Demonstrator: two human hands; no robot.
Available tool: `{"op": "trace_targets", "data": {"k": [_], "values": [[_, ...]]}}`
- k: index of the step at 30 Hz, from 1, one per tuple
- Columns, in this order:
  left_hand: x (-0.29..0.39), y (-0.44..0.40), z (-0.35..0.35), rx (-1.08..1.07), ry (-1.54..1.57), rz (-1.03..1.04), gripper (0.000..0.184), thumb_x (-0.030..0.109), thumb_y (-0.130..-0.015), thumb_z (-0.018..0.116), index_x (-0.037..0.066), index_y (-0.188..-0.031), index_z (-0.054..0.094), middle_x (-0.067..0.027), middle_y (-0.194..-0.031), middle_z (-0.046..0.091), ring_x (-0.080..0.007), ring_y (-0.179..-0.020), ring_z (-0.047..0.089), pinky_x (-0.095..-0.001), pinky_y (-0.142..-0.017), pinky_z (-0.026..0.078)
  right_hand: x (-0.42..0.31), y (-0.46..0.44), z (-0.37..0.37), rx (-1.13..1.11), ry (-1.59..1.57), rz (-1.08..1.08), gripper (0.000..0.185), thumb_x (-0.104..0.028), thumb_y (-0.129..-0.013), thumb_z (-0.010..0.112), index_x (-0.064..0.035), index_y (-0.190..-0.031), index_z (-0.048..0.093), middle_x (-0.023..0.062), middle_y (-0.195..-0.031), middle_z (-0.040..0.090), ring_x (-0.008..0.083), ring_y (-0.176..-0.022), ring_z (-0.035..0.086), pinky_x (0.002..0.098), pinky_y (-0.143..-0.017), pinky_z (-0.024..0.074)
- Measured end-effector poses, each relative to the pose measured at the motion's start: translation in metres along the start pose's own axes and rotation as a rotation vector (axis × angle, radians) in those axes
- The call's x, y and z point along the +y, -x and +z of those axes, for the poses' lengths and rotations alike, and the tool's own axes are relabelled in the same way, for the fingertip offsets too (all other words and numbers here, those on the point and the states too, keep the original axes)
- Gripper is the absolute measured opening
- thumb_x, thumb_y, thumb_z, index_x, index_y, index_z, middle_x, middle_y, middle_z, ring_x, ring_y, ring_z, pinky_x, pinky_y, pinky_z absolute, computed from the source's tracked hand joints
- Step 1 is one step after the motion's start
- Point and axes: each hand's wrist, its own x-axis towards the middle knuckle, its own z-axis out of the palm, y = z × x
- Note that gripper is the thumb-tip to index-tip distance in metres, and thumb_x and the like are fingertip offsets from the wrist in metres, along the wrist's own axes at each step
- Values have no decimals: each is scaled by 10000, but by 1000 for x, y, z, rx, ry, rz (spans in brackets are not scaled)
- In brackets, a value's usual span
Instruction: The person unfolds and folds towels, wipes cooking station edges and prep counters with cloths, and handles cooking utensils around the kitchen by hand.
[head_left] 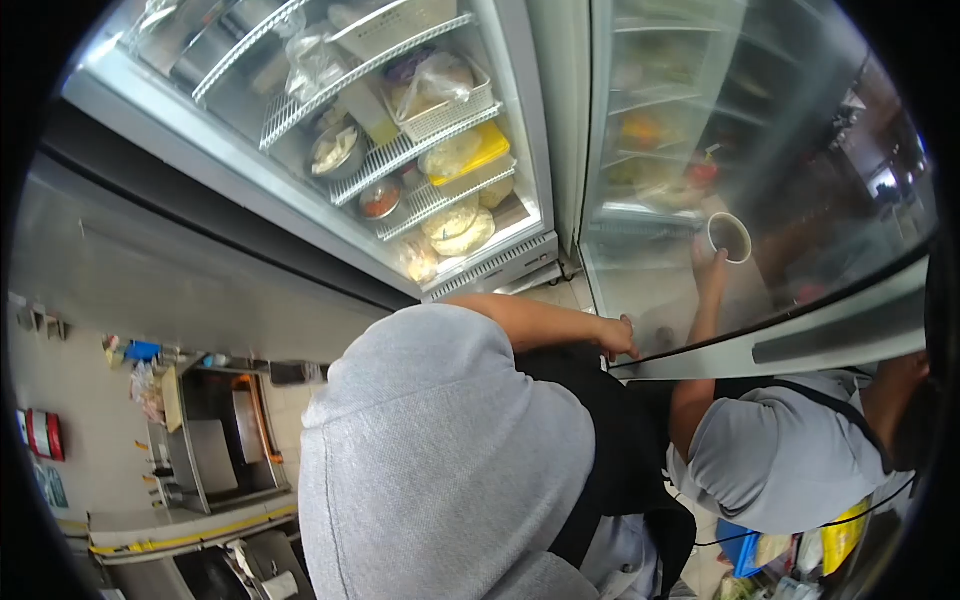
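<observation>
My left arm reaches across from a grey sleeve. At the near lower corner of the open glass fridge door (840,345), my left hand (619,338) has its fingers bent against the door's edge. A ring shows on one finger. My right hand is out of view. Seen through the door glass, a co-worker's hand (709,264) grips a round container (730,238) with a pale rim and dark inside by its edge. That person's grey sleeve (780,455) is on the right, beyond a black apron.
The lit fridge (548,200) stands open, its wire shelves holding a white basket (450,115), a yellow tray (487,152), bowls and bagged food. A steel panel (190,270) runs along the left. Lower left are a work counter (215,450) and a yellow pipe (190,540). Several packages lie lower right.
</observation>
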Motion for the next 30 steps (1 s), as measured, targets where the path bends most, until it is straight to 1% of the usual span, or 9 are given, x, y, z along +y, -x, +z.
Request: {"op": "trace_targets", "data": {"k": [4,7,8,9,13,16,18,23,30], "values": [[-7,-5,-6,-36,9,12,1276,506,-866,703,-284,-1378,-159,-263,-908,709,-301,-775,717,-326,-633,563,-1,-11,8,12,147,-141,546,-461,-929,636,38,-1147,585,288,-962,665,455,-864,639,463,-786,509],[-12,-1,-11,-93,-43,70,1289,488,-888,685,-298,-1324,-239,-279,-922,696,-306,-774,729,-351,-602,585,9,11,4,-26,-20,6,505,-422,-935,618,32,-1154,588,262,-979,672,412,-829,650,440,-724,510],[-13,2,-13,-68,-58,95,1230,510,-881,685,-328,-1331,-95,-264,-907,700,-305,-766,727,-352,-598,578,22,36,-1,-61,-76,91,492,-409,-937,612,30,-1156,588,253,-984,674,398,-818,654,432,-704,510],[-15,4,-14,-48,-78,124,1187,532,-875,684,-358,-1337,48,-248,-892,705,-304,-758,725,-354,-594,572,42,75,-8,-107,-116,204,479,-396,-939,606,28,-1159,589,244,-989,677,383,-806,658,424,-683,510],[-14,-5,-36,-238,-160,104,1162,572,-853,691,-256,-1423,108,-226,-939,715,-288,-806,715,-343,-739,559,120,314,-54,-393,-220,1026,428,-345,-946,583,21,-1168,592,209,-1011,686,325,-760,673,394,-600,510],[-30,-28,-31,-394,-68,186,1112,649,-831,694,-105,-1510,237,-308,-1318,553,-270,-909,720,-392,-814,564,68,428,-101,-318,-398,1529,393,-307,-952,565,16,-1174,595,183,-1027,694,282,-725,685,371,-538,510],[-29,-27,-37,-350,-34,136,1042,627,-859,684,-100,-1485,277,-255,-1325,567,-284,-926,717,-368,-787,569,37,432,-107,-276,-406,1573,371,-281,-955,553,12,-1179,596,165,-1038,699,253,-702,692,355,-497,510],[-25,-29,-44,-355,183,5,821,574,-977,551,-66,-1451,352,-198,-1311,607,-265,-1003,696,-354,-833,553,80,431,-96,-585,-104,1391,460,-396,-969,534,44,-983,668,143,-896,722,231,-649,697,378,-511,562],[-20,-26,-44,-429,17,132,800,526,-996,544,-29,-1523,311,-170,-1329,586,-232,-1001,680,-328,-852,520,111,453,-186,-384,-272,1621,497,-496,-1002,491,-47,-1166,627,102,-1121,702,204,-662,689,396,-509,546]]}}
